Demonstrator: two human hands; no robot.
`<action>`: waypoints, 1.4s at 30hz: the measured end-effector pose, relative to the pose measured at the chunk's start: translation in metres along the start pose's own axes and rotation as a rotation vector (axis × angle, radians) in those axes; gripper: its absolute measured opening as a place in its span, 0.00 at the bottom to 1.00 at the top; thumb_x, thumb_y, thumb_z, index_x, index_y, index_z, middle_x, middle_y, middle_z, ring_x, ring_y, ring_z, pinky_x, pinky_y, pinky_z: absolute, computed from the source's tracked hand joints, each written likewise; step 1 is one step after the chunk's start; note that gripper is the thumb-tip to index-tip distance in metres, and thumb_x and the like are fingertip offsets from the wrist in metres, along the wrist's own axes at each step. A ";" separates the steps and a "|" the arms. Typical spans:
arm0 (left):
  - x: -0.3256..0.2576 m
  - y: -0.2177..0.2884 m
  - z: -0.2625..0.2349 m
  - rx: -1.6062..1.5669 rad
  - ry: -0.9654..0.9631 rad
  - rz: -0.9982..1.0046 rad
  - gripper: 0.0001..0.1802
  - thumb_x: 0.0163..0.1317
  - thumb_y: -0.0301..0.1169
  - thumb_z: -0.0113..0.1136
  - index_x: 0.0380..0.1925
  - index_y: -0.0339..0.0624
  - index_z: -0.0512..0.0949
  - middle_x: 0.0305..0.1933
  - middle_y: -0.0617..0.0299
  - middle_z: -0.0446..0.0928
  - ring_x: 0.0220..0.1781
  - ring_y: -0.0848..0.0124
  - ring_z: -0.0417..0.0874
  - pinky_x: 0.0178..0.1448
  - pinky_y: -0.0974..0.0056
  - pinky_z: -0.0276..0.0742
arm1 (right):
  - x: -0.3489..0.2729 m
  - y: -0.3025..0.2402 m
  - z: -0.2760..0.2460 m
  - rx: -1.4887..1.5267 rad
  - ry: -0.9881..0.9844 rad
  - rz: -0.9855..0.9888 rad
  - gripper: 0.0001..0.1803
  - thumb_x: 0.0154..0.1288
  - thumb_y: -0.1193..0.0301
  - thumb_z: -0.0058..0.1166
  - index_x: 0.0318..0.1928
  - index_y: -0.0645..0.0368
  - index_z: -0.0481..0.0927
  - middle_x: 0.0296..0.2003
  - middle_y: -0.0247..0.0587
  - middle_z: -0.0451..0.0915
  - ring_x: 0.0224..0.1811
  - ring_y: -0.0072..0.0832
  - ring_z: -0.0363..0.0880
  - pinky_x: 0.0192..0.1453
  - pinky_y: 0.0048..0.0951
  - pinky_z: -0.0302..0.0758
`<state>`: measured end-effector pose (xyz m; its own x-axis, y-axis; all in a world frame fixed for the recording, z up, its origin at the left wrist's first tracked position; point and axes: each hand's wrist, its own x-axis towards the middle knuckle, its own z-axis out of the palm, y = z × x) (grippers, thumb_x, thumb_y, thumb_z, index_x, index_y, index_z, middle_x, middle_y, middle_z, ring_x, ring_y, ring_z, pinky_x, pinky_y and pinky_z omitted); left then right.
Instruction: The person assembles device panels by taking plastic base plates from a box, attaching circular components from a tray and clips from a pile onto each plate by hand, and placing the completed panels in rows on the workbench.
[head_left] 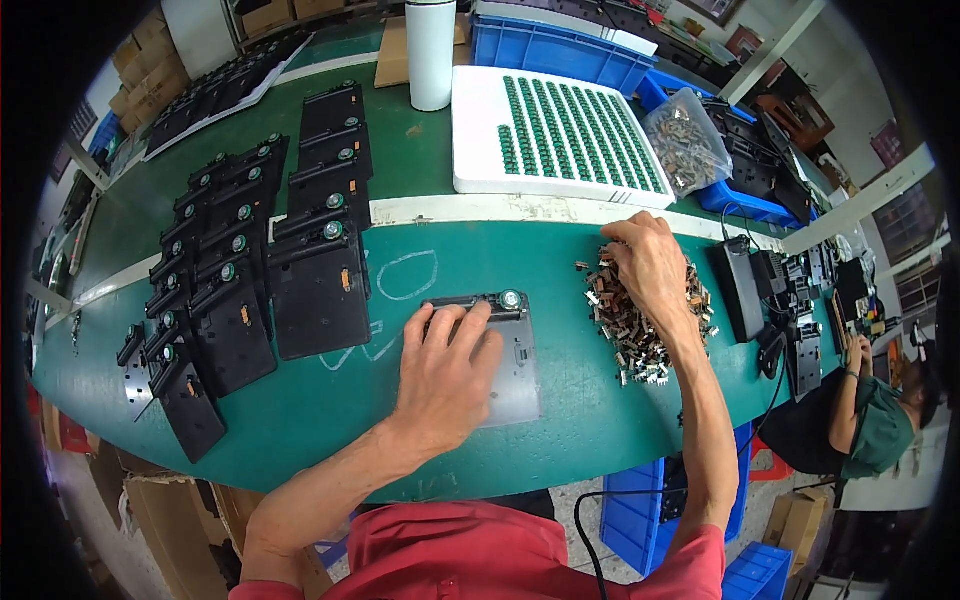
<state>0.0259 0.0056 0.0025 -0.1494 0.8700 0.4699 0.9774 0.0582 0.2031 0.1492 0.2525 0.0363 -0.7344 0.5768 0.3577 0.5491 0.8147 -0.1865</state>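
Note:
A flat dark plate (515, 370) lies on the green table in front of me, with a black strip and a round silver-and-green part (511, 300) along its far edge. My left hand (440, 375) rests over its left side, fingers curled onto the strip and the thumb near the round part. To the right is a heap of small metal-and-brown electronic parts (640, 335), possibly slide switches. My right hand (650, 265) reaches over the heap's far side with its fingers bent together. The fingertips are partly hidden, and anything between them is too small to make out.
Overlapping black plates (320, 300) with similar round parts cover the left. Behind stand a white foam tray (480, 185) of green pieces, a white bottle (431, 60) and a bag of parts (688, 140). A black adapter (735, 290) lies right; another person (875, 420) sits beyond.

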 end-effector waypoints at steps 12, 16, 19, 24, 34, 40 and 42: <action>-0.002 0.000 0.000 -0.001 0.010 -0.009 0.16 0.48 0.25 0.69 0.39 0.36 0.81 0.57 0.50 0.73 0.56 0.55 0.72 0.62 0.46 0.66 | 0.007 -0.001 -0.002 0.202 0.028 0.086 0.06 0.59 0.76 0.57 0.37 0.61 0.82 0.31 0.49 0.83 0.33 0.44 0.82 0.39 0.41 0.77; -0.001 0.000 0.000 -0.009 0.022 -0.009 0.16 0.48 0.26 0.69 0.39 0.35 0.81 0.56 0.50 0.73 0.55 0.55 0.72 0.61 0.46 0.66 | -0.013 -0.035 -0.029 0.530 -0.064 0.159 0.09 0.63 0.77 0.56 0.44 0.61 0.84 0.31 0.45 0.83 0.30 0.28 0.81 0.36 0.30 0.77; -0.004 -0.003 -0.001 -0.003 0.005 -0.027 0.16 0.48 0.26 0.69 0.39 0.35 0.81 0.56 0.50 0.73 0.55 0.55 0.72 0.61 0.47 0.66 | -0.036 -0.050 -0.023 1.133 -0.391 0.301 0.10 0.64 0.77 0.57 0.46 0.64 0.83 0.34 0.43 0.84 0.31 0.24 0.82 0.36 0.26 0.78; -0.002 0.000 -0.001 0.006 0.017 -0.019 0.16 0.49 0.26 0.68 0.40 0.35 0.81 0.56 0.50 0.74 0.55 0.55 0.72 0.61 0.47 0.66 | -0.072 -0.059 -0.012 1.532 -0.588 0.607 0.12 0.67 0.76 0.57 0.50 0.64 0.82 0.36 0.44 0.84 0.34 0.25 0.84 0.42 0.22 0.83; -0.002 0.000 0.000 0.005 0.019 -0.019 0.16 0.48 0.26 0.69 0.40 0.36 0.81 0.56 0.51 0.74 0.56 0.55 0.72 0.61 0.47 0.66 | -0.083 -0.055 -0.005 1.687 -0.595 0.588 0.17 0.64 0.79 0.60 0.54 0.66 0.79 0.41 0.45 0.85 0.40 0.30 0.86 0.47 0.26 0.85; -0.002 0.001 0.000 0.007 0.015 -0.018 0.17 0.48 0.26 0.70 0.40 0.36 0.81 0.57 0.51 0.73 0.56 0.55 0.72 0.61 0.47 0.66 | -0.085 -0.061 -0.006 1.557 -0.563 0.500 0.16 0.64 0.81 0.59 0.52 0.66 0.80 0.41 0.45 0.85 0.41 0.29 0.85 0.49 0.26 0.82; -0.003 0.000 0.002 0.003 0.024 -0.019 0.17 0.48 0.26 0.69 0.40 0.36 0.81 0.57 0.51 0.73 0.56 0.55 0.71 0.62 0.47 0.66 | -0.084 -0.069 -0.008 1.493 -0.529 0.511 0.15 0.64 0.80 0.60 0.52 0.65 0.81 0.40 0.45 0.85 0.40 0.27 0.85 0.47 0.24 0.82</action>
<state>0.0263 0.0041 -0.0003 -0.1713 0.8566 0.4868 0.9748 0.0757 0.2099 0.1758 0.1475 0.0268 -0.8273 0.4853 -0.2830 0.1494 -0.2956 -0.9436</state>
